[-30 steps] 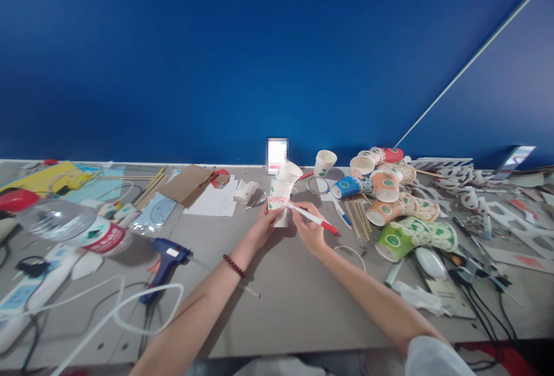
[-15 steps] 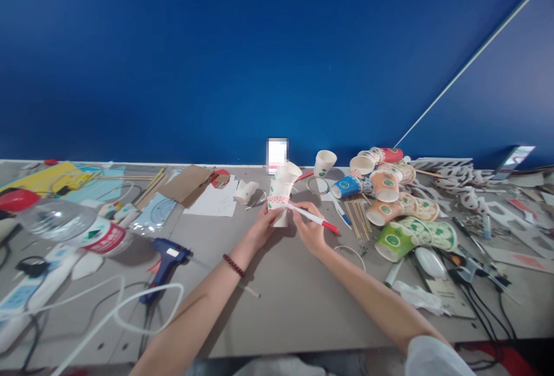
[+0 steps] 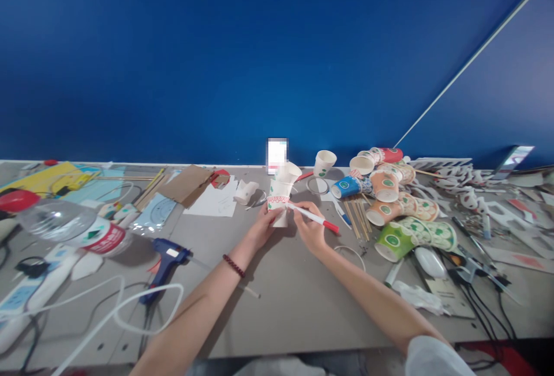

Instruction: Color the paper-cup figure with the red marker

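Note:
My left hand (image 3: 262,223) is closed round a white paper cup (image 3: 278,219) with a band of red pattern drawn on it. Another white paper cup (image 3: 289,174) rises from its top, mouth up. Between the fingers of my right hand (image 3: 310,228) is a white marker (image 3: 308,213) with a red end. Its tip lies against the side of the patterned cup; the exact contact is too small to tell. Right behind the cups stands a blurred, bright phone-like screen (image 3: 277,151).
To the right lie colourful paper cups (image 3: 392,241), wooden sticks (image 3: 357,218) and a blue-and-white pen (image 3: 343,214). A single white cup (image 3: 324,163) stands near the wall. On the left are a blue glue gun (image 3: 167,263), a plastic bottle (image 3: 82,229), cardboard (image 3: 188,184) and cables.
Both hands stay almost in place. The marker shifts very slightly against the cup.

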A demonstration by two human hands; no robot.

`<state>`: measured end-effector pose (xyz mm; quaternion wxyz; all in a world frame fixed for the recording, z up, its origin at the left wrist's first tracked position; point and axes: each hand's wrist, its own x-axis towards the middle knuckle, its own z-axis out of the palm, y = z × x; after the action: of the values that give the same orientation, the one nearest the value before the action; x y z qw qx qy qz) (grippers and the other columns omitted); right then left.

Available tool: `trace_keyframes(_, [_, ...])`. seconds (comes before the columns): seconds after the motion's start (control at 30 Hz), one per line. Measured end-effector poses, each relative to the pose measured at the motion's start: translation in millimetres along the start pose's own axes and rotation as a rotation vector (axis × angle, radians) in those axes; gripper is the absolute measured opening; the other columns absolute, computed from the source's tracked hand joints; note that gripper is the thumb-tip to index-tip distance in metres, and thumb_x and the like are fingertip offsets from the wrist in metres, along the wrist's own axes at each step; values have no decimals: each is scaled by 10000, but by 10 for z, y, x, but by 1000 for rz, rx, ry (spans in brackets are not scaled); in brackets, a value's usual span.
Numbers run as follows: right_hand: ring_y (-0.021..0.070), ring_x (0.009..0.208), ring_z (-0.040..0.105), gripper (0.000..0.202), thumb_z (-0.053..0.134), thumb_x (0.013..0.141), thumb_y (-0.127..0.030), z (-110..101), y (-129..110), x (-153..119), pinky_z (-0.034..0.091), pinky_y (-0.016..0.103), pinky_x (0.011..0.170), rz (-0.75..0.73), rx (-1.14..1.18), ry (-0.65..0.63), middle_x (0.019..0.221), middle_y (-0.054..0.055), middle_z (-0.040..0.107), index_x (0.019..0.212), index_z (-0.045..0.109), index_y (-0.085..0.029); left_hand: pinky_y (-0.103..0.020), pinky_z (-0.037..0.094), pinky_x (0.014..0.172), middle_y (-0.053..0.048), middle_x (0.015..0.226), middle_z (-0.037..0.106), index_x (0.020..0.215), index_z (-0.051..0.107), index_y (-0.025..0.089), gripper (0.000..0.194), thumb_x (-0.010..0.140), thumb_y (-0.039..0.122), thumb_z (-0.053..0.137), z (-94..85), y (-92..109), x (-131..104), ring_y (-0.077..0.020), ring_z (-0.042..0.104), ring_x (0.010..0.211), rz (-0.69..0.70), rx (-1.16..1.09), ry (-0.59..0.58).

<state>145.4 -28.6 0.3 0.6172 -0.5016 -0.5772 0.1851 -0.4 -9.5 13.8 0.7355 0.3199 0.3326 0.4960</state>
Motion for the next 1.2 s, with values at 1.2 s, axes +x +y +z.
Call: trace_keyframes(1.2, [206, 771, 684, 152, 620, 911, -368, 3, 87, -32, 567, 343, 698, -16, 78, -2, 858, 50, 704, 935, 644, -220, -345, 510, 862, -115, 1074, 731, 1154, 680, 136, 493, 698, 280, 801, -48, -68, 35, -243, 679, 966, 20, -52, -4])
